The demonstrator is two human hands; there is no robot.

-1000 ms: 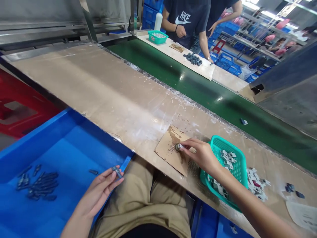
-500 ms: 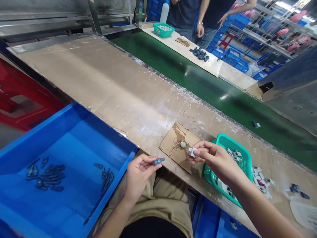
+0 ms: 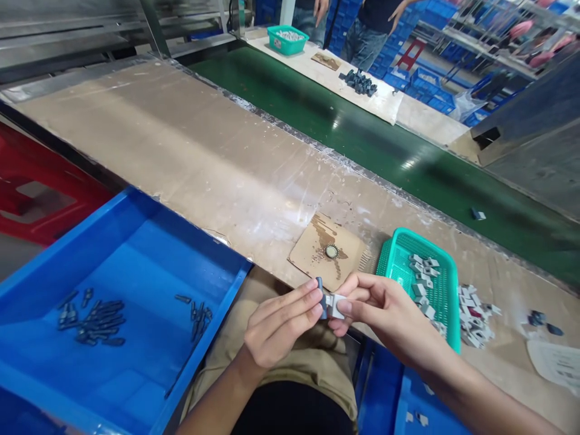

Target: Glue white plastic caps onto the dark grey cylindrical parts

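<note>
My left hand (image 3: 283, 323) is closed on a dark blue-grey plastic piece (image 3: 321, 296), held upright in its fingertips. Pinched in my right hand (image 3: 385, 308) is a small white block-shaped part (image 3: 336, 306). The two pieces meet end to end in front of my lap; fingers hide how far they fit together. Just beyond them lies a square of stained cardboard (image 3: 301, 254) with a bottle cap (image 3: 331, 251) holding something pale. To the right of my right hand stands a green basket (image 3: 448, 266) with several white parts (image 3: 423, 270) in it.
A blue bin (image 3: 149, 235) at my left holds several dark pieces (image 3: 102, 320). White parts (image 3: 473, 317) lie piled right of the basket. Past the worktable (image 3: 181, 145) runs a green conveyor belt (image 3: 290, 103) carrying one small part (image 3: 478, 214). People stand at the far side.
My hands have come together, bringing the dark piece against the white part. The dark piece has turned from lying flat to upright. The part on the belt appears further right.
</note>
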